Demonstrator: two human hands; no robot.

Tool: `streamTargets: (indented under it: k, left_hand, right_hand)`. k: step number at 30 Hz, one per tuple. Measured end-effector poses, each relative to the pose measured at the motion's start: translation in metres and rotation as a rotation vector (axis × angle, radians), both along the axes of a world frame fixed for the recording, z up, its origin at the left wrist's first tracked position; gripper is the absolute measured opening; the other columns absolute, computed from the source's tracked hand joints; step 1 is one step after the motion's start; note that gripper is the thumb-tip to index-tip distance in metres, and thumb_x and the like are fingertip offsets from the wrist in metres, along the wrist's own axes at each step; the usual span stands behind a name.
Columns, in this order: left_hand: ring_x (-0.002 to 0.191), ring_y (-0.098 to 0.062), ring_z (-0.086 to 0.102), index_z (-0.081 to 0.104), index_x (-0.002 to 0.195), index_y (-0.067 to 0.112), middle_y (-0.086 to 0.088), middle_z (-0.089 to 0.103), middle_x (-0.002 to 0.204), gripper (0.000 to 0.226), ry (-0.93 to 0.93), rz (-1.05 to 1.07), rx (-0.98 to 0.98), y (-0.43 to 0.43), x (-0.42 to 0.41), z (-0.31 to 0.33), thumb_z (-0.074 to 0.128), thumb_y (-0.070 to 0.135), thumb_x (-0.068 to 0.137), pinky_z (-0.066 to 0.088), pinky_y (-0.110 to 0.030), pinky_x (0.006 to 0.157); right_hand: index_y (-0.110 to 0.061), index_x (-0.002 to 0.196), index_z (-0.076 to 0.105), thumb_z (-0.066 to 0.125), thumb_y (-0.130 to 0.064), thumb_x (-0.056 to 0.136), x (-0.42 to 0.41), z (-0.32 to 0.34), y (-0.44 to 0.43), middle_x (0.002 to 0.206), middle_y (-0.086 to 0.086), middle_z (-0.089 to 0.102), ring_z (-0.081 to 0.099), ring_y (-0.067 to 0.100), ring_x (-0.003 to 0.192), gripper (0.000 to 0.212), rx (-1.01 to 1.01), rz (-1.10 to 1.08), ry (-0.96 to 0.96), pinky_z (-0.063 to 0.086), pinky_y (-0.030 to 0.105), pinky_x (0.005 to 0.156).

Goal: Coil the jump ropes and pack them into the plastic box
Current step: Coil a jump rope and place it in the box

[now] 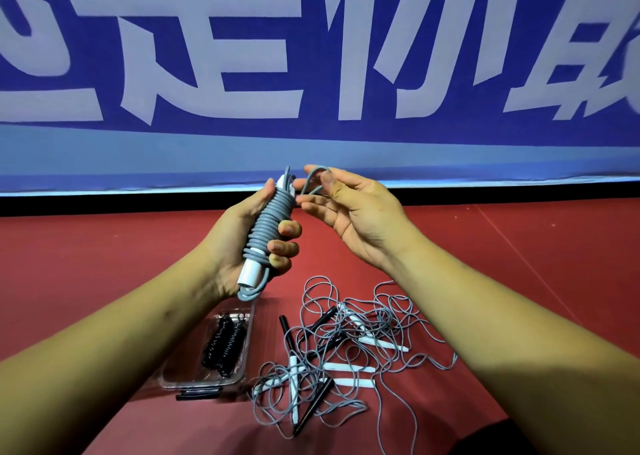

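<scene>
1. the step in hand looks like the finish of one coil. the left hand [239,246] holds up a grey cord jump rope [268,226], wound in tight turns round its white plastic handles. its fingers are curled round the bundle, above the red floor [104,246].
2. the right hand [349,212] is mostly spread. its thumb pinches the loose grey loop [313,177] at the bundle's top end against the fingers.
3. as i judge it, the next move is to tuck or thread that last loop so the turns lock. the bundle then goes down into the clear plastic box [183,368], which lies on the floor below the left wrist. this calls for steady tension so that nothing unwinds.
4. two black coiled ropes [225,343] already lie in the box. a tangled pile of grey ropes [332,347] with white and black handles lies just beside it, so much of the task is left.
5. the blue banner [311,132] behind bears large white chinese characters, cropped by the frame, and i cannot read them with any certainty. no brand shows on the handles or the box.
</scene>
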State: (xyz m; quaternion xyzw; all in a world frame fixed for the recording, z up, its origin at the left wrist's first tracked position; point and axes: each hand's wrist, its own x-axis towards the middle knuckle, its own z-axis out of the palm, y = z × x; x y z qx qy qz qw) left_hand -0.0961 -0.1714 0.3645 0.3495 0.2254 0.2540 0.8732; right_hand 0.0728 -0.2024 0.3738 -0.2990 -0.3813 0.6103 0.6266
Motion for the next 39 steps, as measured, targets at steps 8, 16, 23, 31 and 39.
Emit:
streamTargets:
  k: [8,16,23,31,39]
  left_hand:
    - [0.041,-0.010,0.042,0.064,0.091,0.021,0.001,0.045,0.063,0.045,-0.022,-0.053,-0.028,0.003,-0.004,-0.006,0.038,0.057,0.097,0.041,-0.020,0.039]
    - [0.037,-0.011,0.040,0.061,0.097,0.021,-0.001,0.044,0.061,0.039,0.063,-0.027,0.049,-0.003,-0.002,0.000,0.041,0.055,0.092,0.039,-0.019,0.036]
    - [0.036,-0.011,0.042,0.060,0.100,0.020,-0.002,0.044,0.061,0.041,0.062,-0.099,0.047,-0.004,0.000,0.000,0.039,0.055,0.094,0.040,-0.020,0.035]
    - [0.039,-0.014,0.045,0.065,0.102,0.023,-0.004,0.047,0.063,0.044,0.160,-0.201,0.134,0.006,-0.010,0.009,0.079,0.052,0.071,0.042,-0.021,0.038]
    - [0.040,-0.018,0.042,0.061,0.105,0.022,-0.007,0.049,0.067,0.034,0.329,-0.098,0.198,0.006,-0.011,0.018,0.052,0.051,0.088,0.038,-0.021,0.040]
  right_hand:
    - [0.007,0.098,0.062,0.049,0.000,0.097,-0.003,0.003,0.000,0.084,0.018,0.066,0.069,0.019,0.070,0.016,-0.033,-0.004,-0.069,0.059,0.024,0.071]
    - [0.008,0.091,0.067,0.062,-0.002,0.091,0.008,0.015,-0.002,0.077,0.016,0.063,0.059,0.013,0.059,0.011,-0.083,0.011,-0.381,0.054,0.019,0.060]
    - [0.012,0.096,0.068,0.068,-0.001,0.086,0.015,0.021,-0.005,0.078,0.017,0.066,0.054,0.011,0.054,0.016,-0.129,0.001,-0.503,0.049,0.017,0.052]
    - [-0.002,0.076,0.074,0.073,-0.003,0.082,0.012,0.028,-0.009,0.058,0.003,0.067,0.052,0.011,0.049,0.006,0.026,-0.149,-0.819,0.045,0.020,0.049]
    - [0.002,0.077,0.075,0.071,-0.001,0.082,0.004,0.024,-0.007,0.068,0.015,0.071,0.054,0.012,0.052,0.007,0.089,-0.264,-0.887,0.046,0.021,0.050]
